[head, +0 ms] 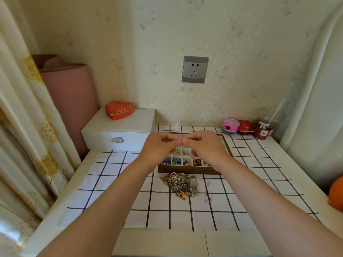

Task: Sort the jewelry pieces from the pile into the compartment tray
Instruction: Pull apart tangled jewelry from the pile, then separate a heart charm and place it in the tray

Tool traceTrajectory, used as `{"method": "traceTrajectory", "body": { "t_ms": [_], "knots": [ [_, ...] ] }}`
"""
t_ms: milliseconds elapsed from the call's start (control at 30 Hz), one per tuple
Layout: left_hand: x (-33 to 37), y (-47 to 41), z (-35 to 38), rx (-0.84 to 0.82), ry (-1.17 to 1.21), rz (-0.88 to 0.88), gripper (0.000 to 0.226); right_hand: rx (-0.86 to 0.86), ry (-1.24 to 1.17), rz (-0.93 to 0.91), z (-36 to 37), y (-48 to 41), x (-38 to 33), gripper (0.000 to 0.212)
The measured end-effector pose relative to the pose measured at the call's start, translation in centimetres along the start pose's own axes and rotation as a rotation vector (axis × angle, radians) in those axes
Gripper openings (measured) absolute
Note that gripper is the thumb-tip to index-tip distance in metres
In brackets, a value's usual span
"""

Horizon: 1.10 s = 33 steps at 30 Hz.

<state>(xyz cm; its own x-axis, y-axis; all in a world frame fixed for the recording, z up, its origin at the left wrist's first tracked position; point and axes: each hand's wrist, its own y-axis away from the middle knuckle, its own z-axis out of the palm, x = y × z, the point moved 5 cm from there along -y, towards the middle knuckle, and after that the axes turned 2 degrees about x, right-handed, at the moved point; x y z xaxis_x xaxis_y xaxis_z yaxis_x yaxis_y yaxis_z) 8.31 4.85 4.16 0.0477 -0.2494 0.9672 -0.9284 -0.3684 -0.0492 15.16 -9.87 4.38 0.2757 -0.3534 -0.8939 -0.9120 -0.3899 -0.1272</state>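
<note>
Hands: left hand (159,147) and right hand (206,145) are raised side by side above the compartment tray (187,170), with their fingertips meeting in the middle.
Grip, left: fingers curled, thumb and forefinger drawn together; whether a piece sits between them cannot be told.
Grip, right: the same, thumb and forefinger tips closed against those of the left; anything pinched there is too small to make out.
Tray: brown-walled with pale dividers, it lies on the checked cloth (185,217) just beyond the pile, partly hidden by both hands.
Front row: blue pieces (167,161) lie in the left compartments and red pieces (197,161) further right.
Pile: the jewelry pile (181,184), a tangle of metal chains and rings, rests on the cloth just in front of the tray's near wall.
Strays: a small ring (209,184) lies right of the pile, and two tiny pieces (205,194) sit near its lower right edge.
Surface: the pale surface (159,242) carries the cloth.
Back left: a white box (118,130) with a metal clasp has a red heart-shaped case (119,110) on top.
Back right: a pink round container (230,125), a red item (246,127) and a clear cup (265,127) stand in a row by the wall.
Wall: a grey socket (194,69) is mounted above the tray.
</note>
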Motion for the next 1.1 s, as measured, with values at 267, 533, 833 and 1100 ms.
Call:
{"method": "traceTrajectory", "body": {
  "t_ms": [267,533,833,1100],
  "knots": [
    [-3.0,-1.5,-1.0,-0.075,-0.786,0.179,0.025,-0.056,0.549,-0.137,3.0,-2.5,1.4,0.017],
    [-4.3,-2.0,-0.7,-0.217,-0.873,0.176,0.043,-0.130,0.777,-0.197,4.8,-3.4,1.4,0.013],
    [-4.4,-1.8,-0.7,-0.238,-0.866,0.173,0.042,-0.063,0.809,-0.200,5.0,-3.5,1.2,0.003],
    [-3.1,-0.9,-1.1,-0.166,-0.825,0.272,0.029,-0.098,0.646,-0.206,2.6,-2.6,0.3,0.018]
  ]
}}
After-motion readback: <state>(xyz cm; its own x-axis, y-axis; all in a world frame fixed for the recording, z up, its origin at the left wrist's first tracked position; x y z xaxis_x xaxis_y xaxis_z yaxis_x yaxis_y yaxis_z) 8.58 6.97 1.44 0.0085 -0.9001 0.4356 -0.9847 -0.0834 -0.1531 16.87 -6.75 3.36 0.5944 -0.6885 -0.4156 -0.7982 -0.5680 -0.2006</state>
